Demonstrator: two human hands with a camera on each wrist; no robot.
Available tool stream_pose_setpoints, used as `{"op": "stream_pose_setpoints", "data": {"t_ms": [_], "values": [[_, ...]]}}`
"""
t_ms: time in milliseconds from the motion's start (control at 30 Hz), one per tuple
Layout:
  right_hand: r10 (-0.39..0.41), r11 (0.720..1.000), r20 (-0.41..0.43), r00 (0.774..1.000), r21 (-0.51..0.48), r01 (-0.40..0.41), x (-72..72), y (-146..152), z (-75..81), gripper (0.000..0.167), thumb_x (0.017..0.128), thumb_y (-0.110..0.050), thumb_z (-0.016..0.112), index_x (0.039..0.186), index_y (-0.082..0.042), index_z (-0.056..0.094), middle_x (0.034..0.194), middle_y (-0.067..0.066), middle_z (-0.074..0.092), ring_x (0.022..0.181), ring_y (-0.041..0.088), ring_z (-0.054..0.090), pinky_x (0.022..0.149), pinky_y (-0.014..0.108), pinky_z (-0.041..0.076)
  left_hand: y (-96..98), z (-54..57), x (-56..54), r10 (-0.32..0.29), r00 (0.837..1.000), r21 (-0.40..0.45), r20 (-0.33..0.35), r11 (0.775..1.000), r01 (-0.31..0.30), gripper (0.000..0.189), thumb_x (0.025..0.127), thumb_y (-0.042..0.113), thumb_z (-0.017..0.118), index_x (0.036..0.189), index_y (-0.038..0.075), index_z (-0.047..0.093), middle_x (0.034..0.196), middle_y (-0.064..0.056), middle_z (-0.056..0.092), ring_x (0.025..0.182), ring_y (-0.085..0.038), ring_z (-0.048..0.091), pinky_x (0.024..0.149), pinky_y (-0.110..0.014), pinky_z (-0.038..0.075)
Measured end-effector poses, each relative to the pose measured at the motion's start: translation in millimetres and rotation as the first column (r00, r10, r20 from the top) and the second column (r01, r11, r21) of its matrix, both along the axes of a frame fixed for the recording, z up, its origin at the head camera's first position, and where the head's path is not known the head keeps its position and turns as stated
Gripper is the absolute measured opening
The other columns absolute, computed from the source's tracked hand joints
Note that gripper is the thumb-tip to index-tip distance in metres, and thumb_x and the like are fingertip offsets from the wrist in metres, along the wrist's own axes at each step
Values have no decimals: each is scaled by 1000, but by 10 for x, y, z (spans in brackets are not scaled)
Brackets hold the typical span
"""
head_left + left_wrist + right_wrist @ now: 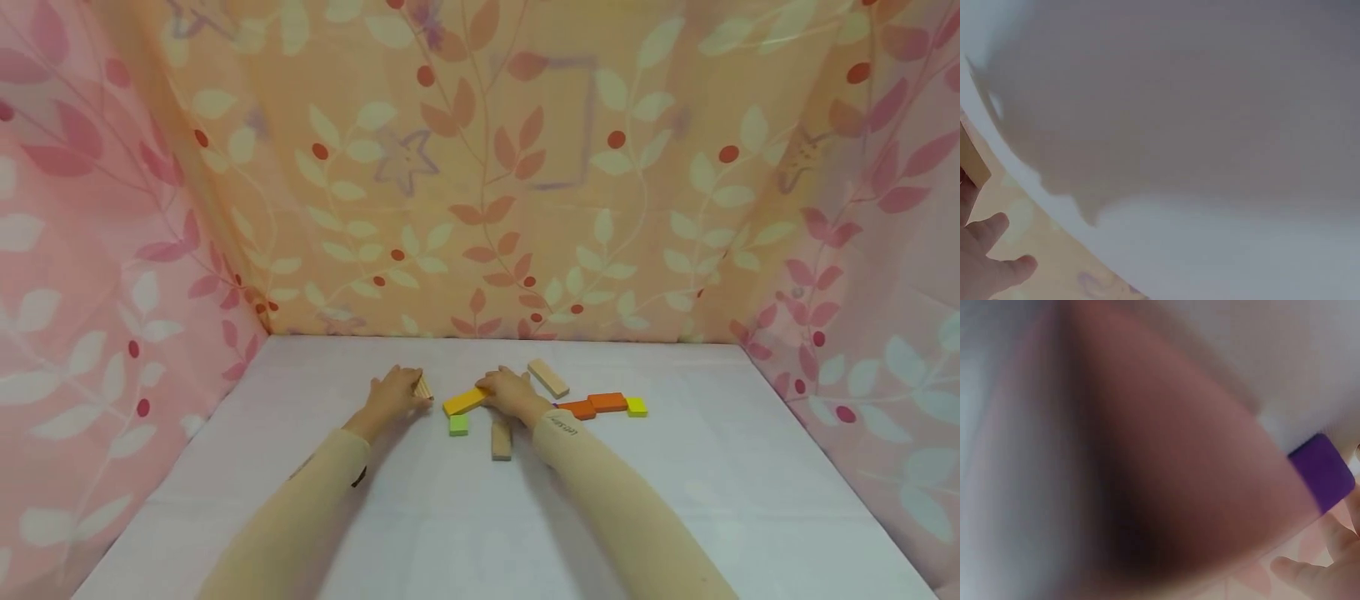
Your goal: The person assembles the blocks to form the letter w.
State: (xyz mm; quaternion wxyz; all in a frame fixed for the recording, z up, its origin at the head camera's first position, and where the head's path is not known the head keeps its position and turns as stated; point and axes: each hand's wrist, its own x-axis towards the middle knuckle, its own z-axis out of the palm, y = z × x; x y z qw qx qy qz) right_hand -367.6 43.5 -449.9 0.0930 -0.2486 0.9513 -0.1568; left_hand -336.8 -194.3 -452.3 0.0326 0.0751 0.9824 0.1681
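My left hand [392,393] holds a plain wooden block [423,386] with fine lines along it, left of the other blocks. In the left wrist view, part of a wooden block [971,157] shows above the spread fingers [1016,269]. My right hand [512,392] has its fingers at the right end of a yellow-orange block [463,402], gripping it there. Close in front of that block lies a small light green block [458,426]. Another wooden block [501,442] lies under the right wrist. A purple block [1324,473] appears beside the right fingers in the right wrist view.
Two orange-red blocks [607,402] and a small bright yellow block [637,407] form a row right of my right hand. Behind it lies a wooden block [548,377], set diagonally. A white cloth [450,533] covers the table, with patterned curtains [480,167] around it.
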Motion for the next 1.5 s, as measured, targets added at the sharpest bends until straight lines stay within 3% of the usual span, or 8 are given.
{"op": "stream_pose_setpoints", "data": {"t_ms": [300,700,900,1100,1267,1500], "values": [[-6,1000,8,1000,3,6,-15,26,-29,37,93,-21,67,129,-13,64,141,9,53,140,36,31,105,72,16,-105,-42,298,-46,999,-22,0,999,46,72,84,37,75,140,0,49,142,-19,50,137,-45,32,103,-74,16],[0,1000,-3,1000,-5,0,-26,24,-39,37,93,-22,68,129,-13,64,138,8,55,139,35,34,104,73,17,-104,-34,564,-66,996,-31,-52,997,64,73,81,39,76,138,1,53,139,-17,53,135,-42,36,102,-75,17],[2,1000,-27,1000,26,-1,-41,19,-40,35,91,-22,70,124,-13,67,134,7,58,137,36,36,103,73,19,-11,-67,607,-85,996,-9,3,996,85,73,81,40,75,139,1,51,143,-17,49,136,-43,34,104,-75,14],[17,1000,-63,998,16,-16,-43,38,-53,31,86,-22,75,115,-11,71,131,8,60,135,37,38,102,72,22,22,-7,584,-76,994,2,76,997,76,63,91,36,67,140,1,49,145,-20,45,138,-42,32,106,-72,10],[18,1000,-68,998,-24,-20,-1,48,-22,30,85,-23,77,111,-8,73,120,6,65,122,30,44,100,57,31,8,45,576,-41,998,-22,49,999,43,50,91,29,68,133,4,58,136,-18,56,134,-40,39,106,-70,18],[-47,993,-4,999,-111,46,122,54,98,29,89,-21,73,112,-4,69,109,6,65,107,24,49,97,42,37,-6,26,541,17,999,-26,44,1000,-16,51,87,32,71,131,8,61,129,-18,61,126,-40,50,104,-71,22]]}}
